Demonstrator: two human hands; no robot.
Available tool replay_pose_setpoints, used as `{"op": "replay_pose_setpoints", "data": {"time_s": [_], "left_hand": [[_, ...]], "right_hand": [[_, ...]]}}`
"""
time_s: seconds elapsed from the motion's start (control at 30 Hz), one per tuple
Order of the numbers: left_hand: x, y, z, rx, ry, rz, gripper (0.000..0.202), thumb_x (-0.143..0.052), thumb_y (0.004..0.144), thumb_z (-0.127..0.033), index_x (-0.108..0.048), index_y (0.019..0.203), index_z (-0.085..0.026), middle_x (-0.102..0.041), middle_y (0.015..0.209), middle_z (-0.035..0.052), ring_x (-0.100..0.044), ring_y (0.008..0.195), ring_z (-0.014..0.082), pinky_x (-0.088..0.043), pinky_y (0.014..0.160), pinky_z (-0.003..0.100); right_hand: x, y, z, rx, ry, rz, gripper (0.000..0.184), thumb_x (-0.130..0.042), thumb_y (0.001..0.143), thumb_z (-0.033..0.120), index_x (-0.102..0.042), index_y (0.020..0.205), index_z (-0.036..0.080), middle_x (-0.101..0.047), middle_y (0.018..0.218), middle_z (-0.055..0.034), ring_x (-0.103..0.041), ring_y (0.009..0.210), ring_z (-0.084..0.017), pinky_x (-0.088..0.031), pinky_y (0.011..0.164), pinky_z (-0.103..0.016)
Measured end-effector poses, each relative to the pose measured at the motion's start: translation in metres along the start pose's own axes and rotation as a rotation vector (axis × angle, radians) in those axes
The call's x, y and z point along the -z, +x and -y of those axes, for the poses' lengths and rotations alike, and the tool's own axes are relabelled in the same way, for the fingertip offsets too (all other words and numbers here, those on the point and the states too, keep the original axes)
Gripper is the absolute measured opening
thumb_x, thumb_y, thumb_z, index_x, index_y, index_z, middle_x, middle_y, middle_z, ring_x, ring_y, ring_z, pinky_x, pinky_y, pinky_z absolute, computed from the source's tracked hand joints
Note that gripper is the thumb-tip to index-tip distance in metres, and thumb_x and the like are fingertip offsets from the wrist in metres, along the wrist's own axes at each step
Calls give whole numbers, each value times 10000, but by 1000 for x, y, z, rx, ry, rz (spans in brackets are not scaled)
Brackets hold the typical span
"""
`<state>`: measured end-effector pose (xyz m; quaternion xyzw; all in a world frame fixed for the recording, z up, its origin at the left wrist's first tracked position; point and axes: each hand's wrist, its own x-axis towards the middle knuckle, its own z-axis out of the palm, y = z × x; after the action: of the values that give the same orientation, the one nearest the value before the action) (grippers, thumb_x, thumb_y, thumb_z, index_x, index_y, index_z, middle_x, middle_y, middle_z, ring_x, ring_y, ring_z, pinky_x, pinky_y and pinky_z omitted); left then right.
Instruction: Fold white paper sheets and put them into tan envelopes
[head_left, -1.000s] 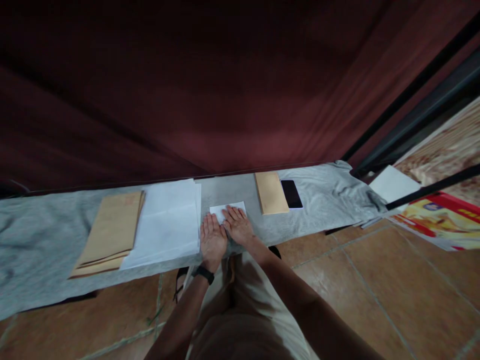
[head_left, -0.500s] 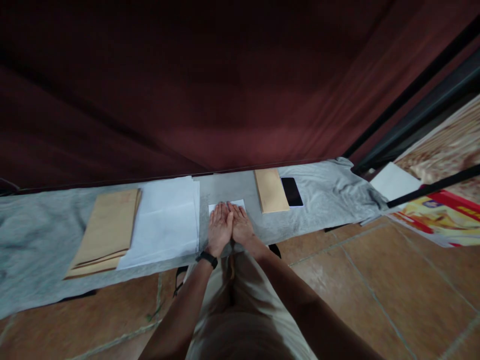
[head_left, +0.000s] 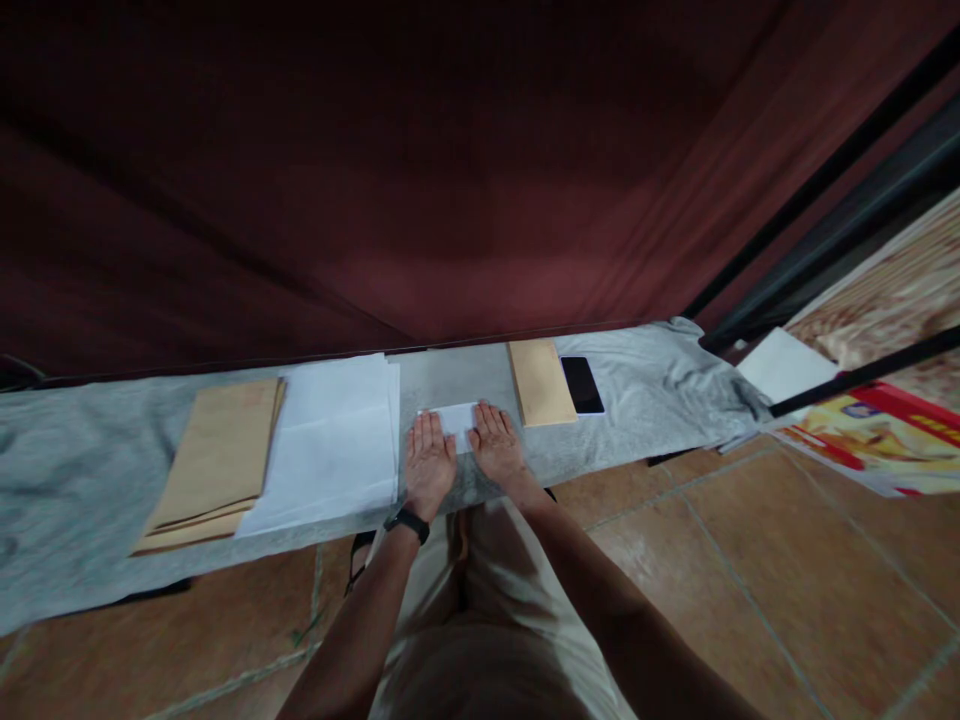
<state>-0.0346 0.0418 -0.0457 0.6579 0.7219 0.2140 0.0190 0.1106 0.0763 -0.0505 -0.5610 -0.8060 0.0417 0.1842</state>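
A small folded piece of white paper [head_left: 458, 420] lies on the grey cloth [head_left: 450, 375] in front of me. My left hand [head_left: 430, 462] rests flat over its left end, fingers stretched forward. Over the right end lies my right hand [head_left: 496, 445], also flat with fingers extended. Between the two hands the middle of the paper shows; its ends are hidden under them. Left of my hands is a stack of large white paper sheets [head_left: 330, 440]. To the right lies a brown envelope [head_left: 543, 382].
Brown paper envelopes [head_left: 217, 440] overlap the white sheets at the left. A phone [head_left: 582, 385] lies right of the single envelope. Behind the cloth hangs a dark red curtain [head_left: 450, 200]. Black bars [head_left: 862, 385] and a colourful printed box [head_left: 892, 430] are at the right.
My hands have slid apart from the middle of the white paper, the left one leftward and the right one rightward. More of the paper's middle is now uncovered.
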Motion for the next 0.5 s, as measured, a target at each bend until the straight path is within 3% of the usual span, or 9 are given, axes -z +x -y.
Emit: {"op": "replay_pose_setpoints", "data": {"time_s": [0.27,0.5], "left_hand": [[4,-11,6,1,21,-22,621,-308,1010,-340,-312,1540,-18,-306,1620,220,-257,1525,296,-256,1238,512],[8,-24,7,-45,27,-33,690,-351,1006,-447,-293,1552,-29,-295,1618,239,-240,1529,324,-253,1229,547]], "right_hand": [[8,-13,-4,-85,-17,-75,520,-361,1048,279,-410,1508,42,-443,1555,-186,-394,1436,-291,-282,1189,-477],[27,-16,2,-259,20,-57,374,-472,985,257,-603,1314,137,-626,1297,-169,-551,1168,-315,-438,995,-456]]}}
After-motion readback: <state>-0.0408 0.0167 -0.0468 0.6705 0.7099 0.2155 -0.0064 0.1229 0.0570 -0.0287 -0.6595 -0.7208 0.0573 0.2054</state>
